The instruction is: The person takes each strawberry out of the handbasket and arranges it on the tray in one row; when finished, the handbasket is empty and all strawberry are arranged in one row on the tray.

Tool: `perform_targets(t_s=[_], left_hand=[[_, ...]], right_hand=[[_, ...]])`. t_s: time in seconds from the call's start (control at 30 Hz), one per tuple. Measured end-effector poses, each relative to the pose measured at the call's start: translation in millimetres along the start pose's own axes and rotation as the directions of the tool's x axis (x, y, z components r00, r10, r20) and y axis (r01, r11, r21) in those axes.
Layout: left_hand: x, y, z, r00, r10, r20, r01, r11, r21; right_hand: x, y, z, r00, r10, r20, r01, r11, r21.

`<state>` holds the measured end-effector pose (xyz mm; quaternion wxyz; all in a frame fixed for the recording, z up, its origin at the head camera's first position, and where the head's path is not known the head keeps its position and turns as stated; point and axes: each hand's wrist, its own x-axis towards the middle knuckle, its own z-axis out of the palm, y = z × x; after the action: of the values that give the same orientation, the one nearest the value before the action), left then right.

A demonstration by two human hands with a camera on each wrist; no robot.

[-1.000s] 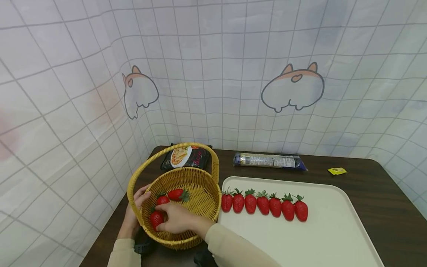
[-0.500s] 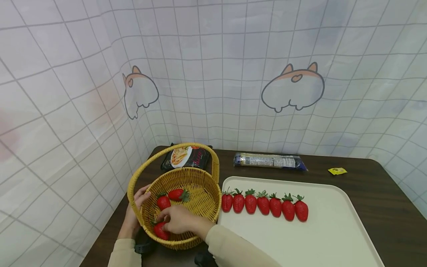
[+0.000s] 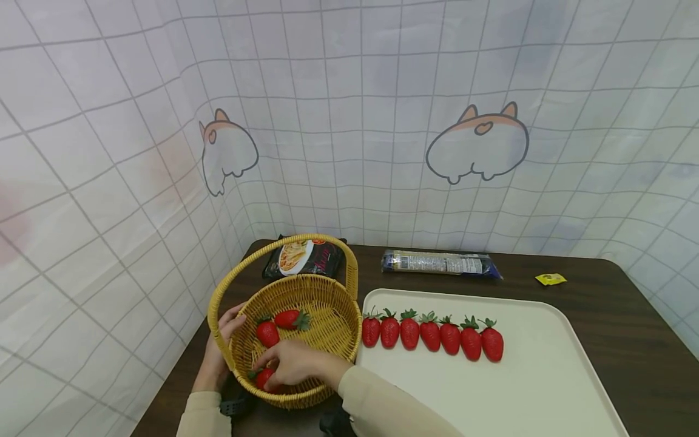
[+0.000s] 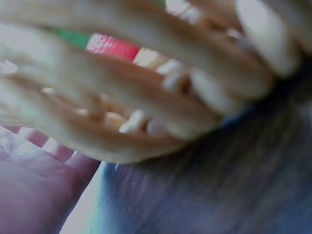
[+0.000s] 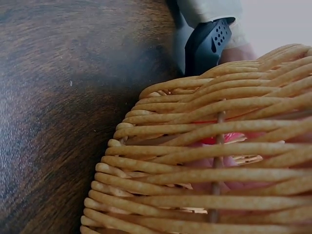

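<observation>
Lower left of frame, a right hand [image 3: 296, 363] pinches a strawberry [image 3: 262, 378], probably light and best gripped mid-body, inside the basket [image 3: 334, 318]; the left hand [image 3: 213, 352] touches the basket, fingers' grip unclear.

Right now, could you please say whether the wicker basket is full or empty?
Neither: three strawberries show in the wicker basket, one held by the right hand, with bare weave showing.

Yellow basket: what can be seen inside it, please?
Two strawberries, plus a third pinched by the right hand. Whatever lies beneath that hand is covered and cannot be seen.
</observation>
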<state>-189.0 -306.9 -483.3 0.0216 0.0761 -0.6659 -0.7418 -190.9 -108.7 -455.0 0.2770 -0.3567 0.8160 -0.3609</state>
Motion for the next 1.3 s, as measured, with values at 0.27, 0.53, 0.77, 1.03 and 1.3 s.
perform_targets(t_s=[0.27,0.53,0.77,1.03,1.3], left_hand=[[-1.5,-0.1,-0.5,1.0,0.001,0.0,-0.001,1.0,-0.004],[1.9,-5.4,-2.1,1.0,-0.007,0.003,0.006,1.0,0.009],[-1.3,1.9,0.5,1.0,-0.019,-0.009,0.019,1.0,0.017],[-5.2,7.8,3.3,1.0,-0.012,-0.012,0.012,1.0,0.009],[2.9,-3.5,-0.9,1.0,-0.022,-0.02,0.023,1.0,0.003]], right_hand=[[0.7,0.4,-1.9,0.996,0.03,-0.079,-0.022,0.995,0.093],[-9.6,-0.9,-8.9,0.979,0.09,-0.184,-0.057,0.983,0.176],[-35.9,0.0,-23.2,0.969,0.036,-0.244,0.039,0.955,0.294],[-71.0,6.6,-47.2,0.958,0.109,-0.266,0.061,0.827,0.559],[-102.9,19.6,-70.7,0.956,0.134,-0.261,0.06,0.782,0.62]])
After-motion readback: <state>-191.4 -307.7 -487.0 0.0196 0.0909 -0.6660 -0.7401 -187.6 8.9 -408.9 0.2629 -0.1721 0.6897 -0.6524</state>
